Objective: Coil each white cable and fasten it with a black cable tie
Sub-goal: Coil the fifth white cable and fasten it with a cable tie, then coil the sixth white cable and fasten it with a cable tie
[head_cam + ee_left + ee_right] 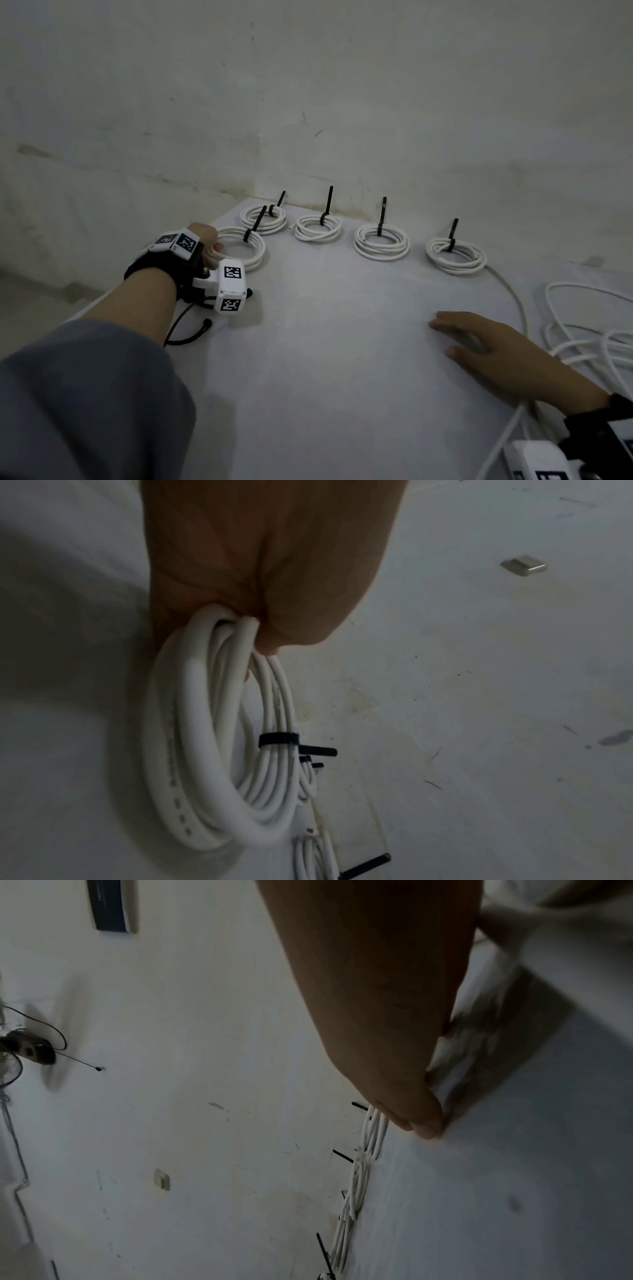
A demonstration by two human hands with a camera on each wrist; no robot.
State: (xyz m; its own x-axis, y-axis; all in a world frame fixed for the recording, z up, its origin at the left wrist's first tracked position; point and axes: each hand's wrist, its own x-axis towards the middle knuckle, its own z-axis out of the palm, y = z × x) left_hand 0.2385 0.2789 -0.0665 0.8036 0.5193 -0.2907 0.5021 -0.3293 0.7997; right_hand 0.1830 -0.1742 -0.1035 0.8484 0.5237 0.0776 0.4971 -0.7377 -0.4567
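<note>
white table [325,342] is sitting against a stained wall [342,102]. left hand [205,236] is clamping a coil [239,251]; right hand [493,346] is lying flat, fingers straight. right wrist view alone is showing a fan [13,1056].

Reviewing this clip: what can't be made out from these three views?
- Left hand fingers: hidden behind the knuckles and wrist rig in the head view, behind the palm in the left wrist view, though they grip the tied coil.
- Loose white cable: cut off by the head view's right edge.
- Right hand fingers: motion-blurred in the right wrist view.
</note>
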